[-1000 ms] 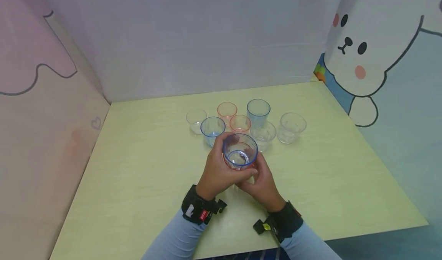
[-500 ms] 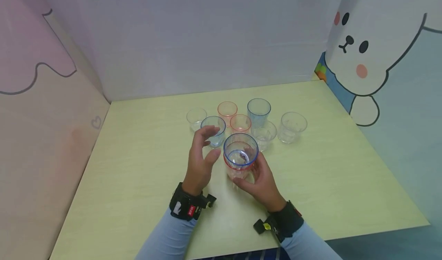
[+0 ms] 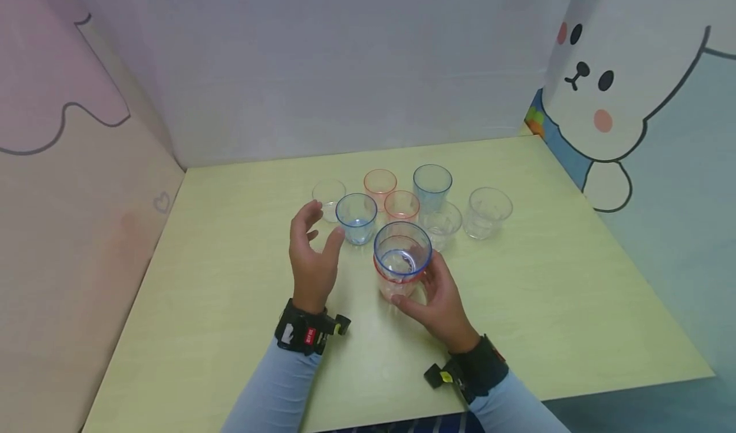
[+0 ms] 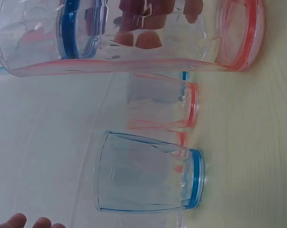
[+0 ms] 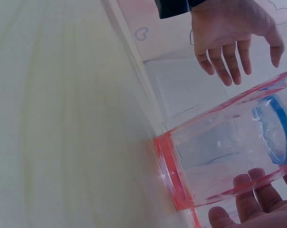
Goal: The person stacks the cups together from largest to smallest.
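Observation:
A clear glass with a blue rim (image 3: 402, 249) sits nested inside a pink-red glass (image 3: 397, 288) on the table. My right hand (image 3: 444, 305) holds the pink-red glass from the right, its thumb at the front and fingers behind. The right wrist view shows the blue base (image 5: 276, 130) partway up inside the pink-red one. My left hand (image 3: 313, 264) is off to the left with fingers loosely bent and nothing in them. It is nearest to a light blue glass (image 3: 358, 221), apparently just short of it.
Behind stand two pink glasses (image 3: 380, 184), another blue glass (image 3: 432, 187) and clear glasses (image 3: 487, 213), one of them at the back left. Walls border the table (image 3: 230, 280) at the back and on both sides.
My left hand has let go of the nested glasses and moved left, past the front of the light blue glass. My right hand keeps its hold; the glasses stay put.

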Tool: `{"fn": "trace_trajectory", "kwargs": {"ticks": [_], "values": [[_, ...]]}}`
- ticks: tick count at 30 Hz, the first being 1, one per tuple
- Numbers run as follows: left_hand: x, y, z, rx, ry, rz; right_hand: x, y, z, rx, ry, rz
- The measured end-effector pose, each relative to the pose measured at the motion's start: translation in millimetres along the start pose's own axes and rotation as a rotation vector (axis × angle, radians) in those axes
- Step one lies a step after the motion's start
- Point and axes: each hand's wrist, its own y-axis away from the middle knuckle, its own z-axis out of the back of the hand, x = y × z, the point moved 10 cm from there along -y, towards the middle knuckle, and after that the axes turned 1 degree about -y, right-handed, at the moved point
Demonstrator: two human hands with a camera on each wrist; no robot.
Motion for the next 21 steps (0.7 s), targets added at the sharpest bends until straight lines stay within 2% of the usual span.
{"fn": "trace_trajectory", "kwargs": {"ticks": [3, 10, 16, 21], "values": [[10.6, -2.3, -2.8, -0.007, -0.038, 0.036, 0.3, -0.2, 0.7, -0.003, -0.001, 0.003], [36.9, -6.7, -18.1, 0.035, -0.100, 0.120, 2.5, 0.9, 1.7, -0.012, -0.004, 0.013], [49.9, -7.2, -27.4, 0.052, -0.122, 0.177, 0.6, 0.7, 3.6, -0.020, 0.005, 0.021], [55.4, -7.6, -29.8, 0.047, -0.144, 0.200, 0.3, 0.5, 3.9, -0.025, 0.015, 0.008]]}}
